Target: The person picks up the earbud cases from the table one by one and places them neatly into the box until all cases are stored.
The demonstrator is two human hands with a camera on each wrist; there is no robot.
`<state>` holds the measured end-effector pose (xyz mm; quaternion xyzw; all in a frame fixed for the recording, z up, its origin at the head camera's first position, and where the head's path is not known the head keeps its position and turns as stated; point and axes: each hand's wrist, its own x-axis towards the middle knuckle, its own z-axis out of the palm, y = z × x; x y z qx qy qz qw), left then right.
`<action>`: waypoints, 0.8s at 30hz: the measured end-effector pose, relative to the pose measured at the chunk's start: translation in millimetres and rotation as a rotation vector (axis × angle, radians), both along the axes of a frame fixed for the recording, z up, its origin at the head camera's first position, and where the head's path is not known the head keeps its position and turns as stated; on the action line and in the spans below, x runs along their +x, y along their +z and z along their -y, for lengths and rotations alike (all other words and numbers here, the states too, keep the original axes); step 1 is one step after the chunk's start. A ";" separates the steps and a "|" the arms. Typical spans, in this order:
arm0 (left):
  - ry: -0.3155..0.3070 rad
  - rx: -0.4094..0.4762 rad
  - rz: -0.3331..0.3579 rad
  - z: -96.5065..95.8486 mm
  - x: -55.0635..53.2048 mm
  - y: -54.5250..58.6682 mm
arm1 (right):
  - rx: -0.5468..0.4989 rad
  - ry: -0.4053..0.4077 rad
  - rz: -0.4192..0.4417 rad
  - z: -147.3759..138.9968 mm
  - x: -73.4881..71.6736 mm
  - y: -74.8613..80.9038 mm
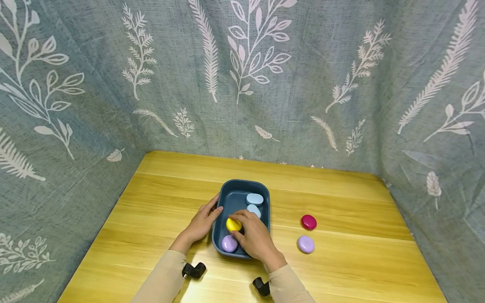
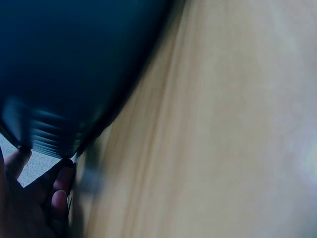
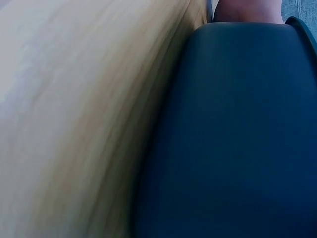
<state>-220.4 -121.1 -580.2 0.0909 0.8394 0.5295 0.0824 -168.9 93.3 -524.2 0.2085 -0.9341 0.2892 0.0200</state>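
Note:
A dark blue rectangular bin (image 1: 242, 182) with rounded corners stands on the wooden table. My left hand (image 1: 202, 219) holds its left side, thumb at the rim and fingers along the outer wall; the left wrist view shows these fingers (image 2: 60, 186) against the ribbed wall. Inside the bin, my right hand (image 1: 254, 233) pinches a glossy yellow rounded piece (image 1: 233, 224) between thumb and fingers. Just in front of it lies a purple round piece (image 1: 229, 243). Toward the back are a light blue oblong piece (image 1: 254, 199) and a second light blue piece (image 1: 254, 209), partly covered by the right hand.
On the table (image 1: 352, 261) to the right of the bin lie a crimson round piece (image 1: 308, 222) and another purple round piece (image 1: 305, 244). Grey-green curtains (image 1: 242, 118) with white leaf patterns hang behind the table and along its sides.

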 end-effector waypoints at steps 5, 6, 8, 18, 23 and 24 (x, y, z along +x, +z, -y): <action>-0.004 0.007 0.000 -0.2 0.2 -0.5 | 0.016 0.003 0.009 1.5 -0.4 -1.4; -0.004 0.008 0.001 -0.1 0.1 -0.4 | 0.018 0.003 0.009 1.6 -0.7 -1.7; -0.004 0.005 0.003 0.2 0.1 -0.5 | 0.021 0.003 0.010 2.0 -1.4 -2.2; 0.000 -0.001 0.000 1.4 -1.2 -1.7 | 0.043 0.035 0.010 3.7 -7.4 -4.9; -0.009 -0.006 -0.004 2.2 -1.7 -2.5 | 0.064 0.053 0.006 4.7 -9.6 -6.4; -0.010 -0.008 -0.005 2.2 -1.8 -2.5 | 0.070 0.056 0.008 4.8 -9.7 -6.5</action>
